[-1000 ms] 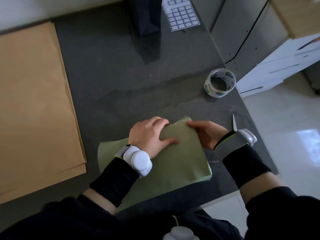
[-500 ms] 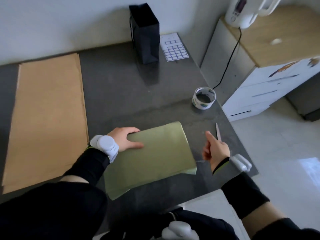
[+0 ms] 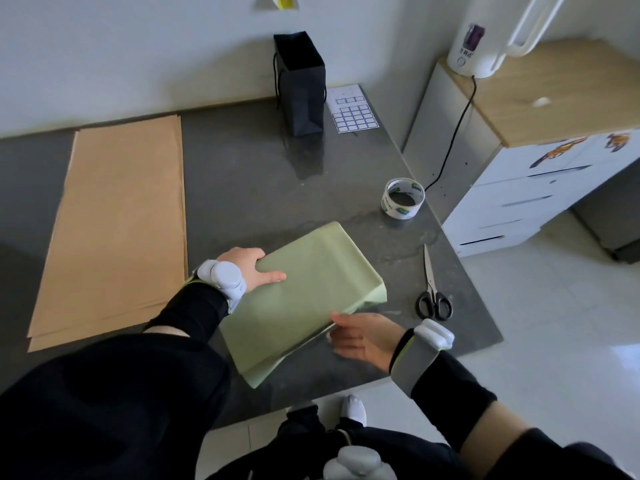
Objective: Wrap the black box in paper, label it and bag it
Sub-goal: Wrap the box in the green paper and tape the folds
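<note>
My left grip (image 3: 247, 268) curls over the far-left edge of the green paper (image 3: 304, 292), thumb flat on top. My right grip (image 3: 363, 336) touches its near-right edge; blur hides whether it pinches. The green paper covers the box, near the middle of the dark grey worktop (image 3: 242, 188). Scissors (image 3: 433, 292) lie to the right, with tape (image 3: 402, 199) beyond them. A bag (image 3: 301, 84) and label sheet (image 3: 353, 110) sit far, by the white wall (image 3: 138, 46). Brown paper (image 3: 117, 223) lies left. A white cabinet (image 3: 536, 188) on pale tiles (image 3: 571, 341) carries a kettle (image 3: 474, 46).
</note>
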Demonstrator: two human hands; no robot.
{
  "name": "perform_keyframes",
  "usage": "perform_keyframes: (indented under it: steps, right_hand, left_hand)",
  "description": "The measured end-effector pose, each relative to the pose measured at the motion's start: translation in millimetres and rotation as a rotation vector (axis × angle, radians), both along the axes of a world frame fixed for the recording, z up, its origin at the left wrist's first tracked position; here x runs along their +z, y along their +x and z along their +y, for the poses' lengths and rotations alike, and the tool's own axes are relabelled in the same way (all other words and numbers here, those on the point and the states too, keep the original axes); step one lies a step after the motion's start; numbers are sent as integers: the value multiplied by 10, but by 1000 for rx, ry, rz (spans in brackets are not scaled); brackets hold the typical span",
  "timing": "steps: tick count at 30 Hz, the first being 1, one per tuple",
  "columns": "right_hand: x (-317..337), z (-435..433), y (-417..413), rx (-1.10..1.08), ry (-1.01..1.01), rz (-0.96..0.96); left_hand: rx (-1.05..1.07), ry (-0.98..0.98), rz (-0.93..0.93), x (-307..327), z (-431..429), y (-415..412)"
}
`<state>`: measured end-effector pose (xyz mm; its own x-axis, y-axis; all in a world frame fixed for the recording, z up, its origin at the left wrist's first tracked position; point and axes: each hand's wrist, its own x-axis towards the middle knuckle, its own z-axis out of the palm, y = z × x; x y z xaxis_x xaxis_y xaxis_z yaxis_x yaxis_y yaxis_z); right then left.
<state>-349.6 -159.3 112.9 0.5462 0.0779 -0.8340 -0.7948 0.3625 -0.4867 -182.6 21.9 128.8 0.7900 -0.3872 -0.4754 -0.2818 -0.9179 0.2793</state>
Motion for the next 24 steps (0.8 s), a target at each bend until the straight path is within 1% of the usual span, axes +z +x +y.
perform_keyframes:
  steps: [3,5,6,8,10,13,14,15,17,19,21,24]
  right_hand:
    - [54,-121,78,-80,16,-81]
    - [118,-202,170,-79,58,-158]
    - [154,-227,215,-61,48,-195]
    - [232,-213,310,-21,-50,-251]
    - [220,-171,390,-48,-126,-288]
    - [113,-137,444,-114,-119,-287]
    - [50,-139,448,-110,-147,-294]
    - [16,-154,451,-95,-190,-317]
    - [-65,-147,450,2,-304,-370]
    - [-176,-167,416,113,-439,-407]
    - [-264,-200,364,187,-507,-417]
    - [-302,-242,290,214,-510,-415]
  left_hand:
    - [155,-155,-33,-4,117,-81]
    - [227,-223,-68,8,183,-147]
    - [249,-235,-81,11,195,-206]
    - [314,-253,-102,13,209,-351]
    - [392,-257,-103,-26,202,-478]
    - [477,-221,-110,-64,184,-592]
    - [496,-204,-101,-91,182,-627]
    - [493,-185,-95,-98,167,-642]
    - [507,-148,-62,-178,166,-696]
    - [552,-177,-35,-268,172,-761]
    - [611,-279,-12,-297,168,-853]
    - [620,-468,18,-392,163,-1009]
